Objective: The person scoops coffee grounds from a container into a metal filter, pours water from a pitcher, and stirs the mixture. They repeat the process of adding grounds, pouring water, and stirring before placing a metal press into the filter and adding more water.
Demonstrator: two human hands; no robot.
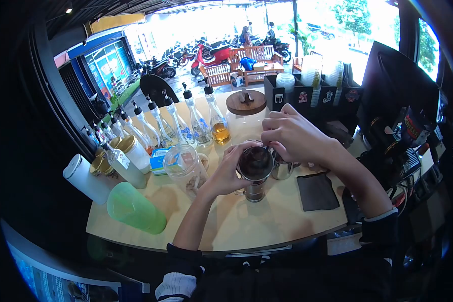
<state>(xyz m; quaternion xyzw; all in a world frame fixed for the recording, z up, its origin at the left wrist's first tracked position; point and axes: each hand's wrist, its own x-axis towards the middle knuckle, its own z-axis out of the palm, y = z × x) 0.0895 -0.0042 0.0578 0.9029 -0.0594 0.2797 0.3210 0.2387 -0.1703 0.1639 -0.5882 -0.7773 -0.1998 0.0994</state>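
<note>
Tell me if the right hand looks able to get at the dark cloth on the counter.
Probably yes: the dark cloth lies uncovered on the counter, close by. The right hand would likely have to leave the metal cup first.

On your counter (226,226), the lidded jar (246,126) sits at twelve o'clock, pump bottles (200,130) at ten, cups (311,73) in the organizer (345,103) at one, cloth (317,193) at four.

Pale counter (229,226), row of pump-topped bottles (198,126), wooden-lidded jar (246,123), clear jar (182,163), green container (136,208), dark cloth (317,192)
</note>
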